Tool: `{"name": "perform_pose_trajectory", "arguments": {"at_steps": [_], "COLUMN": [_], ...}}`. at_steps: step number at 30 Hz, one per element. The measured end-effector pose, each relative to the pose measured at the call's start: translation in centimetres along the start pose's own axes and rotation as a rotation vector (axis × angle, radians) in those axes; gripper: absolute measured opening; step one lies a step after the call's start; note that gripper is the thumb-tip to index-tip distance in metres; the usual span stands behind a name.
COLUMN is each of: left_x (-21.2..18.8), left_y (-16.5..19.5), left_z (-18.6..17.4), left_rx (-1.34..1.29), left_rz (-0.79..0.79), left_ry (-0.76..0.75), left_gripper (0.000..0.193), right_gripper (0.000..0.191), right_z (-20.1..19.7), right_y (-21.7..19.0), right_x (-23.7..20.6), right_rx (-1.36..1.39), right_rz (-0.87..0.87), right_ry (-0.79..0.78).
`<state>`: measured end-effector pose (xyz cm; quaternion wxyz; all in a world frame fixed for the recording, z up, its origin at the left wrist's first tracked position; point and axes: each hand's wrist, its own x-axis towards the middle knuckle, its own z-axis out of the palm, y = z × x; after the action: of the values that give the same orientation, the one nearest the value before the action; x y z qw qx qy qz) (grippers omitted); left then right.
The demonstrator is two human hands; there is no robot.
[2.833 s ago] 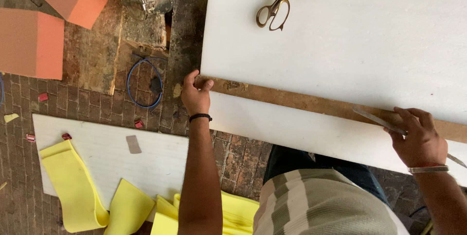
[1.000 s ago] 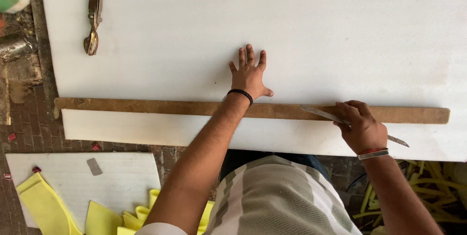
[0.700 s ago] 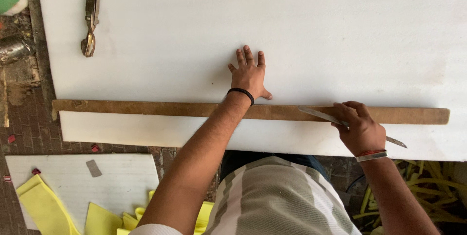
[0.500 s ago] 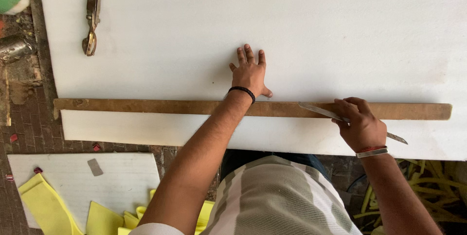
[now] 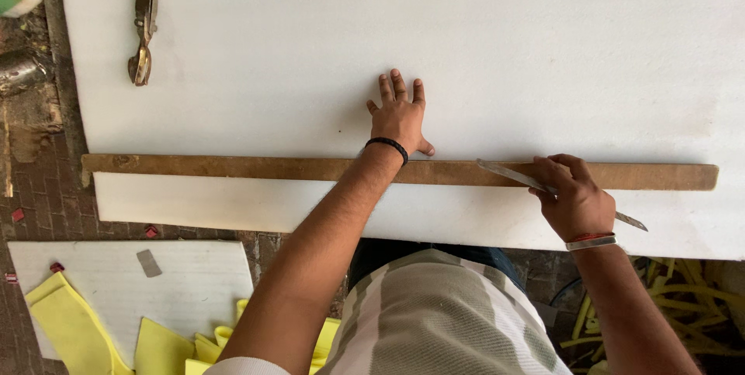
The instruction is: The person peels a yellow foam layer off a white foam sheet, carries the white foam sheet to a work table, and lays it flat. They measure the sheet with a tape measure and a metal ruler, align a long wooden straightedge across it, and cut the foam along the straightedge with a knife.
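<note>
**Blade Set Against a Wooden Straightedge on White Sheet**

A large white foam sheet (image 5: 481,41) covers most of the work surface, smooth and matte, with a slightly dingy strip along its near edge. A long, worn brown wooden batten (image 5: 233,168) lies across it from left to right. The left hand (image 5: 400,115) presses flat on the sheet just beyond the batten, fingers spread. The right hand (image 5: 573,200) is clenched around a thin metal blade (image 5: 508,175), whose tip rests against the batten. Metal shears (image 5: 143,22) lie closed at the far left. Yellow foam offcuts (image 5: 70,328) sit on the brick floor.
</note>
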<state>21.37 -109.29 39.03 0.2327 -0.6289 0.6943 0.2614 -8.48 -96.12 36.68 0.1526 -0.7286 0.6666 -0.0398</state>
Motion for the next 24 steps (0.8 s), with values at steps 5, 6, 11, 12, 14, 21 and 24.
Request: {"name": "perform_pose_trajectory", "arguments": {"at_steps": [5,6,11,12,14,21,24], "left_x": [0.0,0.1,0.2,0.2,0.1,0.2,-0.8], "left_y": [-0.1,-0.1,-0.3,-0.3,-0.4,-3.1,-7.4], "left_z": [0.1,0.1,-0.3,-0.4,-0.7,-1.5,-1.0], "left_rx": [-0.007,-0.005,-0.022,-0.017,-0.012,-0.191,-0.481], "left_rz": [0.0,-0.002,0.006,0.008,0.006,0.066,0.098], "left_ry": [0.01,0.009,0.017,0.023,0.032,0.117,0.299], "left_gripper": [0.145,0.144,0.145,0.145,0.143,0.116,0.078], "right_gripper": [0.048,0.049,0.05,0.051,0.05,0.058,0.04], "right_z": [0.4,0.5,0.2,0.0,-0.6,-3.9,-4.4], "right_y": [0.1,0.1,0.1,-0.1,-0.4,-4.5,-8.9], "right_x": [0.0,0.1,0.4,0.6,1.0,4.8,8.0], "right_rx": [0.0,-0.001,0.012,0.011,-0.009,0.178,0.322], "right_rz": [0.01,0.015,0.014,0.018,0.024,0.007,-0.163], "right_ry": [-0.005,-0.005,0.0,0.0,-0.053,-0.06,-0.112]}}
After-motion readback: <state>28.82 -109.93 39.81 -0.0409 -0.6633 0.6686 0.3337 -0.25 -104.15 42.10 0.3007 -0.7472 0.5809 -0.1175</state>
